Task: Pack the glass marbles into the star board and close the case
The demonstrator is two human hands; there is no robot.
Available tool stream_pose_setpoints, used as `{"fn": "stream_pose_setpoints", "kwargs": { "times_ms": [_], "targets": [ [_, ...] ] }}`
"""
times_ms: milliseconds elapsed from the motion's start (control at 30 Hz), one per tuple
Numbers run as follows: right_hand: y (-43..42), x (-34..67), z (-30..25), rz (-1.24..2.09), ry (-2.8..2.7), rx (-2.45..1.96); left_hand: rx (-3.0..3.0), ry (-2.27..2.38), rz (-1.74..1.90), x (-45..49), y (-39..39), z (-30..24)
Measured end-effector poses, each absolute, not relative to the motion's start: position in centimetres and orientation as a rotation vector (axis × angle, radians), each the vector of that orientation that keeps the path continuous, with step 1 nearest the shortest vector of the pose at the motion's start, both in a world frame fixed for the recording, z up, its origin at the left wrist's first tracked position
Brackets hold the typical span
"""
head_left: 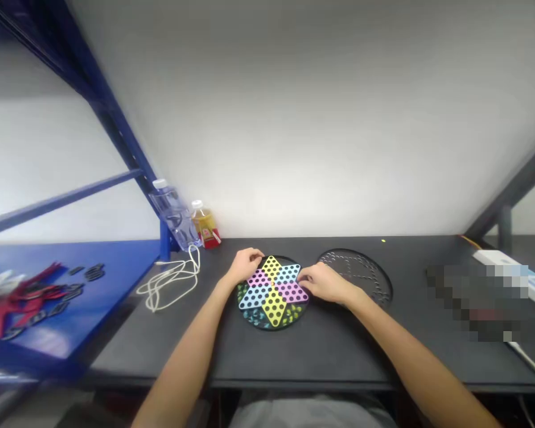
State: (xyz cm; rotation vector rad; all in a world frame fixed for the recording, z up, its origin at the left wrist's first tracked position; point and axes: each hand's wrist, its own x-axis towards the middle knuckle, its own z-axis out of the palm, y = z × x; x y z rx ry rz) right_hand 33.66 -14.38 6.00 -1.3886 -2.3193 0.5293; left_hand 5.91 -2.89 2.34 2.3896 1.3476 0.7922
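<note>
Basically, a Chinese checkers board [273,303] sits mid-frame on the dark surface [330,351]: round black base, six-point star in yellow, pink and blue, rows of black holes. Left hand [248,266] and right hand [321,282] lie on opposite sides of the star, fingers curved; can't tell if the grip is pinching. Round perforated black board [355,276] just right.

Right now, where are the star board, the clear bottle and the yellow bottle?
star board [274,308], head view, lower yellow arm
clear bottle [176,217], head view, middle of its body
yellow bottle [204,224], head view, its middle
</note>
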Motion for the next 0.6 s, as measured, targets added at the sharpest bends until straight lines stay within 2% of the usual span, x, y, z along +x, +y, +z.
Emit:
{"fn": "stream_pose_setpoints", "kwargs": {
  "times_ms": [367, 467, 600],
  "targets": [
    [-14.2, 34.0, 6.1, 0.653, -2.212, -1.298, 2.379, 1.365, 0.775, 5.9, -2.8, 2.4],
    [-13.3, 35.9, 6.4, 0.826, -1.848, -1.194, 2.384, 1.355, 0.779, 5.9, -2.8, 2.6],
    [-11.7, 40.3, 5.8, 1.153, -1.1, -0.951, 2.387, 1.348, 0.779, 6.0, -2.8, 2.6]
  ]
}}
